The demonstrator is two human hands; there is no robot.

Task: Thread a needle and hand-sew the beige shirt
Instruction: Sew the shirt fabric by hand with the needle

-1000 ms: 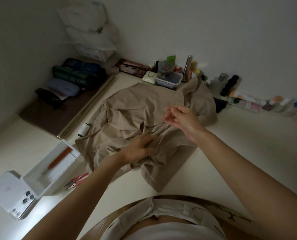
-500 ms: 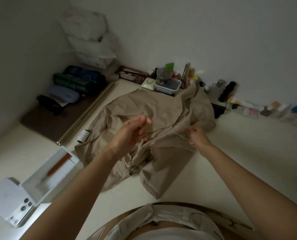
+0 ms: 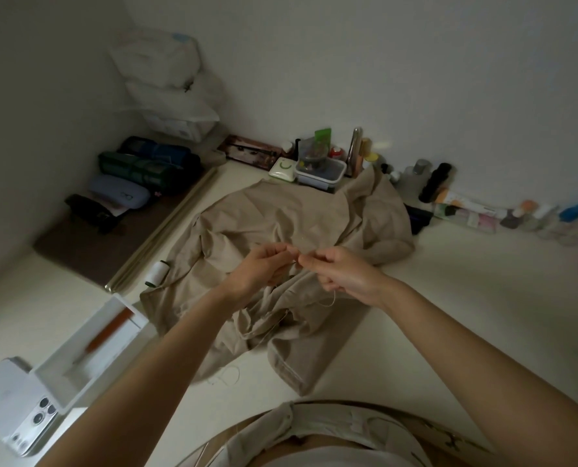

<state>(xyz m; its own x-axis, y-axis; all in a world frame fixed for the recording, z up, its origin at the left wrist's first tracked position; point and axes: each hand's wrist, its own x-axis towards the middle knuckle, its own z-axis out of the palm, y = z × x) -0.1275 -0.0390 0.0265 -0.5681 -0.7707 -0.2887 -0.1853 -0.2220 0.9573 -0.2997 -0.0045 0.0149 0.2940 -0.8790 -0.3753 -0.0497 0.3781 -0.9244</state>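
Two-handed pinching above the middle of the crumpled beige cotton shirt (image 3: 280, 214), itself lying spread across the pale tabletop (image 3: 483, 315): pinching with the left hand (image 3: 260, 267), fingers curled, and pinching with the right hand (image 3: 343, 278), fingertips almost meeting. Judging by the task, either bringing thread end to needle eye or drawing a stitch snug; needle too small to make out. Holding raised and close together, probably for keeping the fine pale thread (image 3: 331, 299) short, steady and in sight, and trailing a loop of it below the right hand. Standing just beside the shirt's left edge, within reach: a white spool of thread (image 3: 157, 273). Near left, lying inside the open white rectangular box (image 3: 78, 372): an orange-handled tool (image 3: 108, 332). Far, sitting by the wall inside the clear lidded plastic tub (image 3: 318, 178): small sundries, too blurred for naming.
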